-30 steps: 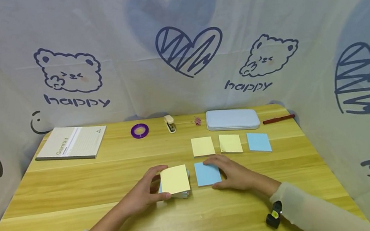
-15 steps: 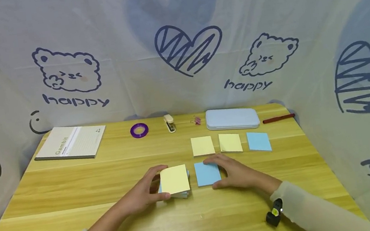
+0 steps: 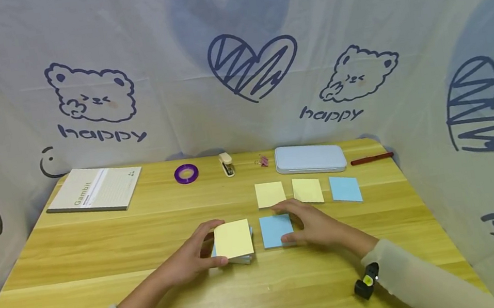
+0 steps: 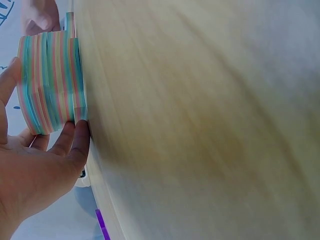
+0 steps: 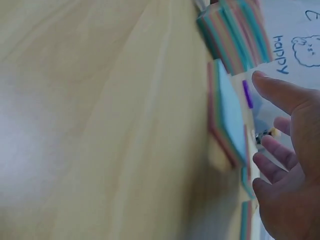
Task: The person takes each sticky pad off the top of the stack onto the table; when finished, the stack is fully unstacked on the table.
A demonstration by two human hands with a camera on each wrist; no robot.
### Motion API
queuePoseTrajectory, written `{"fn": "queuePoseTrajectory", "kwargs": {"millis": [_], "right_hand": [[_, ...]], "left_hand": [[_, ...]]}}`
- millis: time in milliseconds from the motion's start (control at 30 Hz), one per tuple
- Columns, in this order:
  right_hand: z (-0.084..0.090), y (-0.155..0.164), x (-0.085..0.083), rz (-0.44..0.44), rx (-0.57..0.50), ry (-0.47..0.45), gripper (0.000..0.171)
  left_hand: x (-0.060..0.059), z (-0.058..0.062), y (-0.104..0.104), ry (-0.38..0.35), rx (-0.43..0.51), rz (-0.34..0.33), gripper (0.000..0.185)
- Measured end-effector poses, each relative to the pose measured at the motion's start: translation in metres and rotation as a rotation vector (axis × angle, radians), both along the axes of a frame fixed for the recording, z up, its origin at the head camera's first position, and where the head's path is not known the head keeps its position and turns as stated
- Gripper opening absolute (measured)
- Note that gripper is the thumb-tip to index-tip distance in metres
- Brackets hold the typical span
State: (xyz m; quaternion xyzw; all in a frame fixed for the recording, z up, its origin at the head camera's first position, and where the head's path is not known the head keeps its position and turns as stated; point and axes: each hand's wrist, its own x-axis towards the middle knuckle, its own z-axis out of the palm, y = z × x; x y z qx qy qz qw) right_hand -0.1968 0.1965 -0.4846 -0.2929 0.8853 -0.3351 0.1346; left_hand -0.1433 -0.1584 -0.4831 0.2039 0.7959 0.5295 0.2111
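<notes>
My left hand [image 3: 189, 255] grips a tall stack of sticky note pads [image 3: 233, 239] from its left side, with a yellow pad on top. In the left wrist view the stack [image 4: 50, 82] shows striped, multicoloured edges, its layers slightly uneven. To its right, a single blue-topped sticky note pad [image 3: 275, 231] lies flat on the table. Above that pad's right side hovers my right hand [image 3: 315, 225], fingers relaxed and apart. The right wrist view shows a gap between the thumb and the blue pad [image 5: 230, 117].
Behind lie two yellow pads [image 3: 270, 194] [image 3: 307, 191] and another blue pad [image 3: 345, 189]. Along the table's back edge are a notebook [image 3: 94, 189], purple tape roll [image 3: 186, 173], stapler [image 3: 226, 165], pink clips [image 3: 262, 161], light-blue case [image 3: 310, 158] and red pen [image 3: 372, 158].
My right hand has let go of the blue pad's edges and lifted slightly above it. The left hand and its stack have stayed in place.
</notes>
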Motion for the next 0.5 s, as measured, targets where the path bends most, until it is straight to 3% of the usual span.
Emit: {"fn": "queuePoseTrajectory", "kwargs": {"millis": [233,500], "right_hand": [[0.017,-0.016,0.004,0.053,-0.031,0.029,0.077],[0.033,-0.042,0.011,0.097,-0.047,-0.031,0.087]], "left_hand": [[0.0,0.0,0.0,0.008,-0.003,-0.001,0.084],[0.0,0.001,0.001,0.021,0.007,-0.005,0.081]]}}
